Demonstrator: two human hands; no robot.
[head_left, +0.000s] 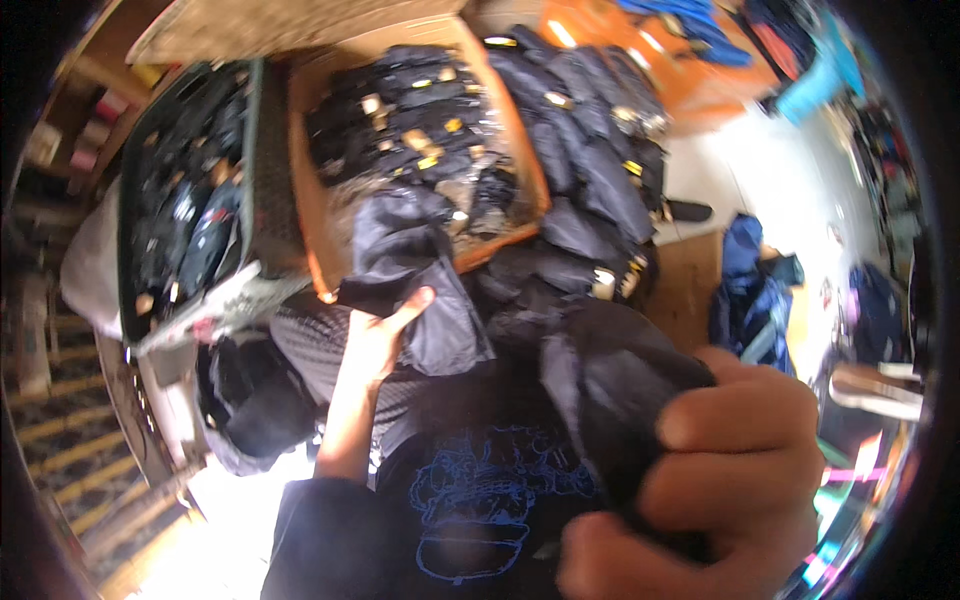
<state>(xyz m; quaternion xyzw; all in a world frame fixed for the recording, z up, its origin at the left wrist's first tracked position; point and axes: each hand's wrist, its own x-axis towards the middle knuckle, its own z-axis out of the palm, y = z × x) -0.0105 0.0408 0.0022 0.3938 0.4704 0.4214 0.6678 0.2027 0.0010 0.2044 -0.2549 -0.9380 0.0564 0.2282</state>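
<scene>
My left hand reaches forward and grips the lower edge of a dark navy fabric piece that hangs over the front rim of a cardboard box. My right hand is close to the camera at the lower right, fingers closed around another dark fabric piece. The box holds several folded dark garments with small tan tags. My dark shirt with a blue printed outline fills the lower middle.
A stack of folded dark garments lies to the right of the box. A dark crate of packed items stands on the left. An orange surface sits behind, blue bags at right, a black bag below left.
</scene>
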